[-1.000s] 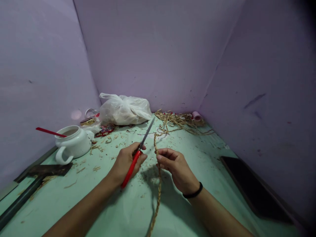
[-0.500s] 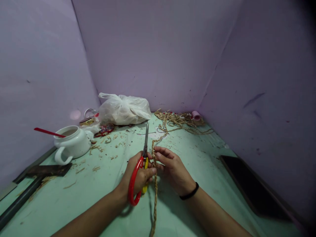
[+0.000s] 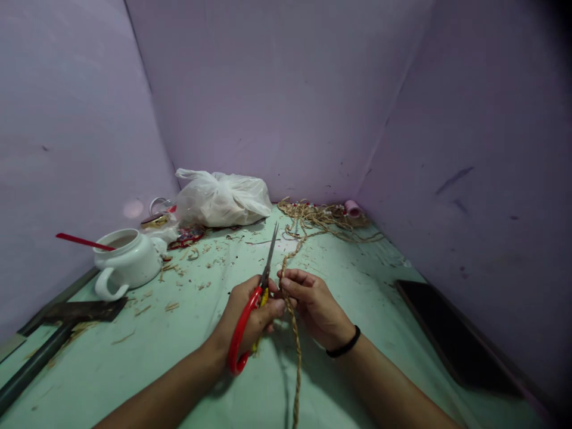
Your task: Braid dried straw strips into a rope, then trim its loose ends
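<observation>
My left hand [image 3: 250,313] is closed around a pair of scissors [image 3: 241,328] with red and yellow handles; the narrow blades point away from me and look closed together. Just right of the blades runs a braided straw-coloured cord [image 3: 295,345], which comes from the back of the table toward me and out at the bottom edge. My right hand [image 3: 315,304], with a black band at the wrist, pinches the cord between thumb and fingers. The fingertips of both hands come close together at the cord, and my left thumb partly hides the yellow handle.
At the back lie a tied white plastic bag [image 3: 223,199], a tangle of cord [image 3: 313,214] and a pink spool [image 3: 353,208]. On the left stand a white pot [image 3: 138,262] and a hammer-like tool [image 3: 83,311] among straw scraps. A dark flat slab [image 3: 451,333] lies right.
The cord's near part has swung to the right, and my right thumb now presses on it. The scissors' tips have tilted slightly right, still in my left hand.
</observation>
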`<control>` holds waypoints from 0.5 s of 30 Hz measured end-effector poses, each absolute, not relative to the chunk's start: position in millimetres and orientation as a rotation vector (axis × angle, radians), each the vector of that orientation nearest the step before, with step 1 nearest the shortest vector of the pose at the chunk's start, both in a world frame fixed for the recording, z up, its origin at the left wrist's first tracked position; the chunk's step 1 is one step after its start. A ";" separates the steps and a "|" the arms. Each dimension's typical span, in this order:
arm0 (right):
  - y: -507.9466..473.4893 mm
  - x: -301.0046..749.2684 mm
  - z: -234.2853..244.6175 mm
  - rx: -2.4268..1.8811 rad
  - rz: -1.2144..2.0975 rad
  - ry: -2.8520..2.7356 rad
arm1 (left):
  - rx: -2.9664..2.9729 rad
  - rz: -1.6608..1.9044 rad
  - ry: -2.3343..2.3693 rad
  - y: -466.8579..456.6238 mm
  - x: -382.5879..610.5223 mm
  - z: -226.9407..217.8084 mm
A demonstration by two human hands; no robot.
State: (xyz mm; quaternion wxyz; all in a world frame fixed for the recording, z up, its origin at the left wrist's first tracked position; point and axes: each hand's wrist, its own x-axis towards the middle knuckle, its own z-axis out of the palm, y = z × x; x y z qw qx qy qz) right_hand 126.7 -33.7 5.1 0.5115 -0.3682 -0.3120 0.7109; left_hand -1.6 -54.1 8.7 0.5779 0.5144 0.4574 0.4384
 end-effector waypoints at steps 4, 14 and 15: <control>-35.7 122.6 2.2 -1.006 1.659 -0.804 | 1.150 1.124 1.147 -41.6 -9.8 5.9; -42.0 107.6 3.0 -1.231 1.433 -1.048 | 1.008 1.182 1.087 -28.0 -4.8 6.2; -42.3 107.3 2.5 -1.215 1.457 -1.046 | 0.990 1.183 1.078 -26.1 -4.6 6.6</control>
